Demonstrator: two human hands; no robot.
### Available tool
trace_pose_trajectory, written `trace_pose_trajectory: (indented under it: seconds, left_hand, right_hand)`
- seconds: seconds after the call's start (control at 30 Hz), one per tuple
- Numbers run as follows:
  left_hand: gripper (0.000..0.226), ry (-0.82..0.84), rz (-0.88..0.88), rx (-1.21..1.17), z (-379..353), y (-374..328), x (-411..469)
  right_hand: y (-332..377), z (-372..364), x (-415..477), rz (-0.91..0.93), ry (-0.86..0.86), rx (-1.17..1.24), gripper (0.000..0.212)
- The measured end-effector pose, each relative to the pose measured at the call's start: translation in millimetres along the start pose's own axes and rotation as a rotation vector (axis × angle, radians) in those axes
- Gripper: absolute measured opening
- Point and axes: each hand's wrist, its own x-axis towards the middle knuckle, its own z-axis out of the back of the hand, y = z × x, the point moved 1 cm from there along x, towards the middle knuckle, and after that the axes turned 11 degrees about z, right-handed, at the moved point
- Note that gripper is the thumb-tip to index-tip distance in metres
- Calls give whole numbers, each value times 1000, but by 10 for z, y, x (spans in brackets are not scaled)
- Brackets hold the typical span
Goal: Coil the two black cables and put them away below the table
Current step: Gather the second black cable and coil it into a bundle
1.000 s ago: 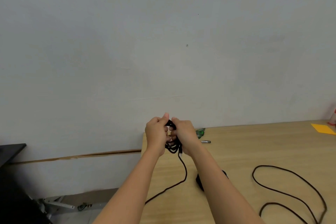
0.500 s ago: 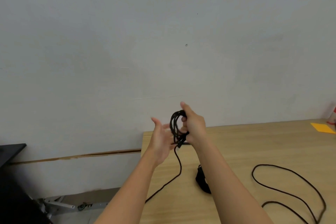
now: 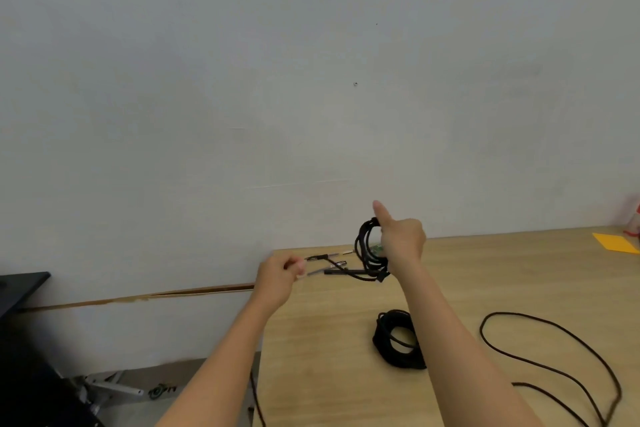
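Change: the left hand (image 3: 278, 274), open beside the coil half a second ago, is now sitting further left with its fingers curled. The cable tail (image 3: 341, 270), hanging down then, is now stretching sideways.
Left hand: pinching the far end of the cable tail; the fingertips are blurring.
Right hand (image 3: 403, 243): gripping the held coil (image 3: 367, 250) with curled fingers and the thumb pointing up, raised above the far left corner of the worktop (image 3: 329, 340).
Coils: two, the held coil and a second coil (image 3: 398, 340) lying on the worktop beside the right forearm.
Loose cable (image 3: 509, 314): one, lying in open loops on the right of the worktop; whether it is joining either coil cannot be told.
Yellow sheet (image 3: 614, 243): one, lying at the far right.
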Motion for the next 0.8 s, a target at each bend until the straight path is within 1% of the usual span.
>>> trace_pose_trajectory:
  seconds: [0.07, 0.13, 0.2, 0.27, 0.37, 0.43, 0.5, 0.53, 0.63, 0.67, 0.73, 0.8]
  left_hand:
    - [14, -50, 57, -143, -22, -116, 25]
    - [16, -33, 106, -336, -57, -223, 24]
    - [20, 45, 145, -483, -95, -347, -23]
    - [31, 146, 149, -549, -148, -432, -49]
    - [48, 323, 204, -706, -192, -538, -110]
    - [55, 397, 256, -818, -177, -578, -118]
    - [61, 472, 275, -881, -142, -616, -152]
    - [60, 516, 273, -893, -128, -637, -170]
    - [36, 560, 259, -874, -107, -662, -183]
    - [33, 560, 264, -862, -108, -655, -166]
    - [36, 541, 283, -839, -111, -658, -152]
    - [37, 439, 280, -794, -116, -646, -126]
  right_hand:
    - [-15, -97, -68, -44, 116, 51, 49]
    - [-18, -191, -131, -79, 204, 96, 47]
    - [-20, -277, -198, -76, 272, 115, 46]
    - [-14, -345, -281, -51, 318, 145, 45]
    - [3, -413, -376, -52, 330, 202, 43]
    - [21, -445, -407, -65, 323, 249, 44]
    - [40, -453, -412, -61, 314, 282, 45]
    - [49, -448, -413, -56, 317, 297, 47]
    - [59, -434, -423, -26, 336, 333, 50]
    - [60, -435, -432, -24, 339, 342, 50]
    - [44, -444, -440, -21, 325, 328, 51]
    - [25, -451, -439, -6, 296, 294, 54]
